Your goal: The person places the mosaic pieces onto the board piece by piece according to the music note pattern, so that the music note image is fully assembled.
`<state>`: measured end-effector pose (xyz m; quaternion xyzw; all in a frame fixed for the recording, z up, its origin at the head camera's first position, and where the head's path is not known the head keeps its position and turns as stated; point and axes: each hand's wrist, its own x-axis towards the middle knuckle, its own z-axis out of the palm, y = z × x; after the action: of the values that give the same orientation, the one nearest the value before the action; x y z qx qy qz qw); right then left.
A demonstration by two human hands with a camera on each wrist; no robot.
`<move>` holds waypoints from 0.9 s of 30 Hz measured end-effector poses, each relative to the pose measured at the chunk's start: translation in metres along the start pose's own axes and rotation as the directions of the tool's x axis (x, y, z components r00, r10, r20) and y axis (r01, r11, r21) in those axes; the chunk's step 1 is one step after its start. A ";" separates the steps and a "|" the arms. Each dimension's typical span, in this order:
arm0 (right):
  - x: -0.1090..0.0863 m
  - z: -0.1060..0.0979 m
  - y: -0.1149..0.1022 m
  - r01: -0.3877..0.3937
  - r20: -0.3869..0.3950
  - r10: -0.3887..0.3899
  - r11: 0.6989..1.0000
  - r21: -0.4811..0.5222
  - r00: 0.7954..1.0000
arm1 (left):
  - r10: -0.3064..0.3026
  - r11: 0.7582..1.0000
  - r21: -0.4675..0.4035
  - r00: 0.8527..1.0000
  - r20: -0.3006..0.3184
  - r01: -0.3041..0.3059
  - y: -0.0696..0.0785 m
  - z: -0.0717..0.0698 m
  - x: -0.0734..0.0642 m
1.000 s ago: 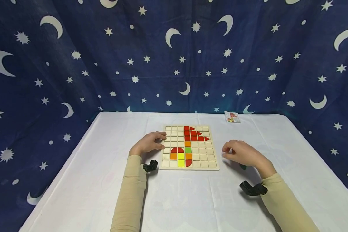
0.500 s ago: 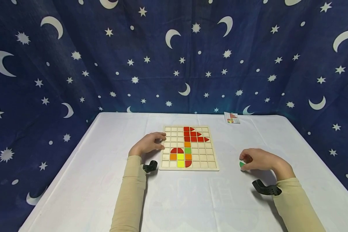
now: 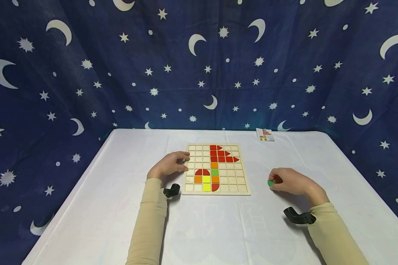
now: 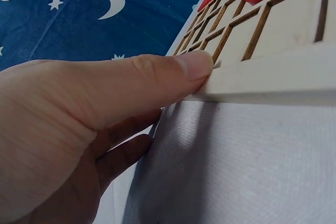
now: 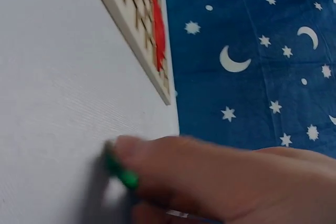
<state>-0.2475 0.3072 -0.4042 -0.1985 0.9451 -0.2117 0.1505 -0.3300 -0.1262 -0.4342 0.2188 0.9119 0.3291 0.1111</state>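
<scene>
My right hand (image 3: pixel 293 181) pinches a small green tile (image 3: pixel 270 183) between thumb and fingers, to the right of a square wooden grid board (image 3: pixel 233 188). In the right wrist view the green tile (image 5: pixel 122 170) is blurred at the fingertips, its full shape partly hidden. My left hand (image 3: pixel 168 164) rests at the board's left edge, fingers and thumb spread apart. Seen from the left wrist, the thumb (image 4: pixel 195 65) touches the board's rim (image 4: pixel 273 80). Red tiles (image 3: pixel 221 159), orange tiles (image 3: pixel 214 165), yellow tiles (image 3: pixel 206 179) and one green square (image 3: pixel 214 172) fill some cells.
A small pattern card (image 3: pixel 265 134) showing a coloured grid lies at the table's back right. White cloth covers the table (image 3: pixel 205 228). Behind it hangs a dark blue curtain (image 3: pixel 172 99) with moons and stars. Each wrist wears a black camera mount (image 3: pixel 300 216).
My right hand has moved right, away from the board, taken hold of the green tile on the table, then shifted slightly back left with it. The left hand stays in place.
</scene>
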 end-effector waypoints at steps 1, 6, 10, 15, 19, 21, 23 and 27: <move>0.002 0.001 0.000 0.009 -0.018 -0.009 1.000 -0.003 1.000 | 0.005 1.000 0.006 1.000 0.000 -0.005 0.000 0.000 0.000; 0.005 0.001 -0.002 -0.001 -0.027 0.001 1.000 0.006 1.000 | 0.040 0.999 0.034 0.999 0.002 -0.040 -0.002 -0.001 0.000; 0.004 0.002 -0.002 -0.011 -0.004 0.011 1.000 0.002 1.000 | 0.041 0.999 0.025 0.999 0.003 -0.041 -0.003 -0.001 0.001; 0.006 0.005 -0.001 0.005 -0.020 -0.005 1.000 -0.009 1.000 | 0.033 0.999 0.029 0.999 0.006 -0.033 -0.002 -0.001 0.000; 0.008 0.007 -0.001 0.016 -0.047 -0.016 1.000 -0.012 0.999 | 0.035 0.999 0.027 0.999 0.006 -0.035 -0.001 -0.001 -0.001; 0.008 0.008 -0.001 0.017 -0.056 -0.018 1.000 -0.016 0.998 | 0.038 0.999 0.024 0.999 0.006 -0.038 -0.001 -0.001 -0.001; 0.009 0.008 -0.002 0.013 -0.061 -0.014 1.000 -0.023 0.998 | 0.038 0.999 0.022 0.999 0.006 -0.038 -0.001 -0.001 -0.001; 0.013 0.008 -0.005 0.009 -0.071 -0.011 1.000 -0.027 0.997 | 0.030 0.999 0.016 1.000 0.005 -0.030 -0.001 -0.001 -0.001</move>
<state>-0.2540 0.2946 -0.4113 -0.1976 0.9516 -0.2066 0.1129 -0.3299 -0.1277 -0.4334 0.2344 0.9108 0.3226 0.1066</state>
